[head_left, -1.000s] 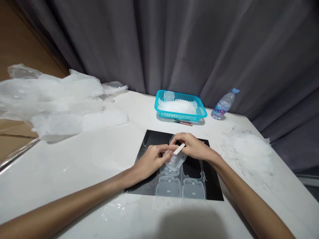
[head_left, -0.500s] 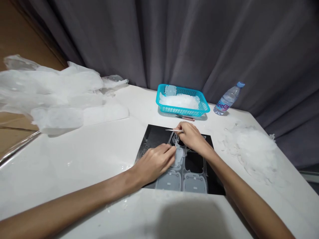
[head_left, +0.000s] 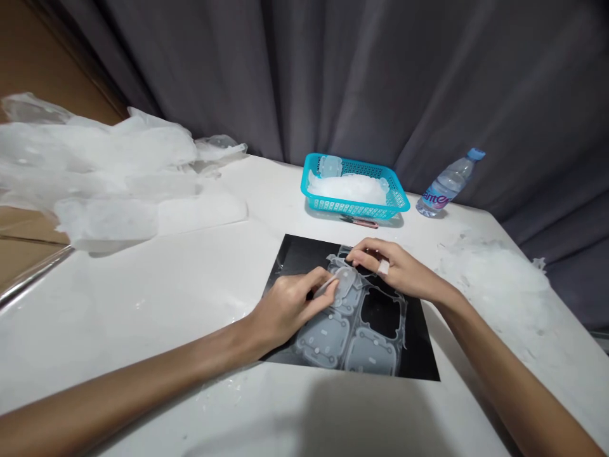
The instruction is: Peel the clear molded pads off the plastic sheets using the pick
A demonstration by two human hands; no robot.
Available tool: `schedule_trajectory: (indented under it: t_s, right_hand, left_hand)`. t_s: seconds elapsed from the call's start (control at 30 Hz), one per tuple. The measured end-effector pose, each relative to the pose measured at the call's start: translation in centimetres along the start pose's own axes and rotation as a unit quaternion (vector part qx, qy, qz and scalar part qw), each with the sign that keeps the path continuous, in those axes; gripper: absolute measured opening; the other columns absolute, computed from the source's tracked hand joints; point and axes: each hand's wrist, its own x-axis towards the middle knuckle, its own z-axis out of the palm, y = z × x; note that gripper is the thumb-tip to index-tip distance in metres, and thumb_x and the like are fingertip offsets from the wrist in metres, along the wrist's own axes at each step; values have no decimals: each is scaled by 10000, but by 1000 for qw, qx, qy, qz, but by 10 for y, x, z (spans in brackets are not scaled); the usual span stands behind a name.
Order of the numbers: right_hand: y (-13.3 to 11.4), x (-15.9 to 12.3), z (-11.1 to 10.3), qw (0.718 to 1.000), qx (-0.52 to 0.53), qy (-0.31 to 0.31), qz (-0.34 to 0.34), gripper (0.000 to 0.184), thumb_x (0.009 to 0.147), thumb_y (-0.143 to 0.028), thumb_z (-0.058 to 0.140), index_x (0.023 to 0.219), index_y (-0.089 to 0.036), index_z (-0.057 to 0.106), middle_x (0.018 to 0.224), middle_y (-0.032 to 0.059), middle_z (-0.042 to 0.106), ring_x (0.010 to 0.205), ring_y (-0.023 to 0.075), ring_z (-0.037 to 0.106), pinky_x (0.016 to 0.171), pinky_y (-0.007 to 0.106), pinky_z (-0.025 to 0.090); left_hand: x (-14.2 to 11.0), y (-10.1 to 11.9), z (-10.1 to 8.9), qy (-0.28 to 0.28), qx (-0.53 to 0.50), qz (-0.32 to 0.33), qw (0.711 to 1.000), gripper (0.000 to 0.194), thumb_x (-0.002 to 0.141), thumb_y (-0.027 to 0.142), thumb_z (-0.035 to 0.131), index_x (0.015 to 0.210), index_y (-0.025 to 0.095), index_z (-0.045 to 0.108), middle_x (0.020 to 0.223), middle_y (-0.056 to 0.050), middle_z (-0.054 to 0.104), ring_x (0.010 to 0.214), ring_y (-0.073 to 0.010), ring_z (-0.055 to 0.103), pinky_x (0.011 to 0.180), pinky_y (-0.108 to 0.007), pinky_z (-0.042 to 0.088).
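Over the black board (head_left: pixel 304 259), I saw the left hand (head_left: pixel 291 303) pinching a plastic piece (head_left: pixel 346 279) and the right hand (head_left: pixel 403 270) gripping a white stick (head_left: pixel 383 267) beside thin webbing (head_left: pixel 358 324), which a hard pull could tear.

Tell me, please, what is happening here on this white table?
A person's left hand pinches a thin translucent plastic piece over a greyish moulded plastic sheet with openings, lying on a flat black rectangular mat. The right hand is at the sheet's far end, a small white strip showing in its grip. Behind the mat, a turquoise perforated plastic basket holds whitish translucent pieces.
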Motion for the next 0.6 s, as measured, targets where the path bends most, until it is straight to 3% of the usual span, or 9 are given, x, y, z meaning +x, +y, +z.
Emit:
schedule_trajectory:
  t_s: [0.07, 0.17, 0.43, 0.6]
  right_hand:
    - [0, 0, 0, 999, 26, -47, -11, 264, 1029, -411, 576, 994, -190, 715, 1017, 54, 719, 936, 207, 635, 821, 326, 471]
    - [2, 3, 3, 996, 60, -68, 2, 228, 988, -410, 651, 999, -199, 735, 955, 29, 709, 814, 173, 599, 725, 296, 453]
    - [5, -1, 2, 991, 114, -61, 19, 206, 915, -397, 754, 894, -192, 740, 753, -13, 619, 648, 125, 467, 609, 274, 356]
    - [7, -3, -4, 991, 118, -59, -16, 192, 891, -384, 799, 910, -194, 788, 887, 20, 677, 663, 112, 487, 610, 271, 378]
  left_hand:
    - [0, -2, 2, 18, 11, 22, 1000, 65, 1031, 215, 604, 971, 191, 603, 774, 48, 677, 611, -88, 593, 612, -206, 468]
    - [0, -4, 4, 38, 26, 52, 998, 68, 1023, 203, 613, 958, 184, 609, 745, 48, 666, 571, -87, 560, 575, -209, 457]
    - [1, 0, 1, 59, 26, 75, 995, 81, 1017, 201, 635, 944, 178, 609, 730, 47, 642, 569, -87, 542, 559, -212, 462]
    - [-2, -3, 2, 73, 19, 85, 994, 36, 1015, 198, 649, 1000, 179, 621, 773, 37, 693, 589, -85, 600, 576, -203, 498]
